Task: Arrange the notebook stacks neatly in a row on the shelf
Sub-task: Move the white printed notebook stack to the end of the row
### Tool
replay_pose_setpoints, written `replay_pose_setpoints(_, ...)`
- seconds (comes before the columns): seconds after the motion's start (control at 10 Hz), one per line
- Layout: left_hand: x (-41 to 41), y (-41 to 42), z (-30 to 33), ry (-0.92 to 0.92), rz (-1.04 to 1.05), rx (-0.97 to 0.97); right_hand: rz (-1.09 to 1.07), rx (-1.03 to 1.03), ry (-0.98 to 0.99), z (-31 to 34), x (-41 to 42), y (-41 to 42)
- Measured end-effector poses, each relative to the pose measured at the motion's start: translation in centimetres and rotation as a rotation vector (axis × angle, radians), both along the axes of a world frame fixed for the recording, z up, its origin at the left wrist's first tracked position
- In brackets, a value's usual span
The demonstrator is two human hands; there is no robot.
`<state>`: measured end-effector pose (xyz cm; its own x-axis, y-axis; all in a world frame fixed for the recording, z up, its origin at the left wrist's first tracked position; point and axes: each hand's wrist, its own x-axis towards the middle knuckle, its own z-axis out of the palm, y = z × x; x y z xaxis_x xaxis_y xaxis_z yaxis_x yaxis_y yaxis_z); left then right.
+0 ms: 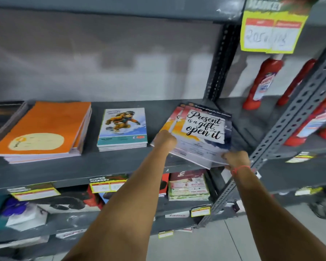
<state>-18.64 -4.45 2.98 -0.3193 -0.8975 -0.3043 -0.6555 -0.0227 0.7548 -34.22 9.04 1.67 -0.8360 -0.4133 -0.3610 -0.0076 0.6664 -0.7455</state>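
Note:
Three notebook stacks lie on the grey shelf (120, 162). An orange stack (45, 127) is at the left and a smaller stack with a cartoon cover (122, 127) sits in the middle. At the right a stack with "Present is a gift, open it" covers (201, 134) lies askew, its near corner over the shelf's front edge. My left hand (165, 139) grips that stack's left edge. My right hand (235, 160) holds its near right corner.
A perforated grey upright (282, 129) stands just right of my right hand. Red bottles (262, 81) fill the neighbouring bay. A yellow price tag (271, 32) hangs above. Lower shelves hold more stationery and price labels (105, 185).

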Motion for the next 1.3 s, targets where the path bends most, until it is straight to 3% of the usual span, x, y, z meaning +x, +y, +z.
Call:
replay_pose_setpoints(0.2,0.0,0.1,0.6,0.226,0.164,0.252,0.017,-0.152,-0.163,1.6,-1.3,0.5)
replay_pose_setpoints(0.3,1.2,0.7,2.3,0.318,0.164,0.228,-0.106,-0.254,-0.201,2.8,-1.0,-0.8)
replay_pose_setpoints(0.5,9.2,-0.9,5.3,0.525,0.278,0.154,0.081,-0.367,-0.256,5.8,4.3,-3.8)
replay_pose_setpoints(0.6,15.7,-2.0,6.7,0.557,0.33,0.092,0.093,-0.501,-0.329,7.4,9.8,-6.5)
replay_pose_setpoints(0.9,41.3,-6.6,9.6,0.69,0.51,-0.067,0.443,-0.627,-0.414,9.7,33.8,-16.0)
replay_pose_setpoints(1.1,54.7,-10.0,6.8,0.515,0.741,-0.059,0.61,-0.549,-0.442,6.6,47.3,-20.2)
replay_pose_setpoints(1.2,58.3,-11.7,5.8,0.563,0.814,-0.057,0.639,-0.511,-0.417,5.1,51.9,-22.1)
replay_pose_setpoints(1.3,60.7,-12.5,4.7,0.095,0.824,-0.153,0.67,-0.452,-0.307,4.1,55.2,-24.0)
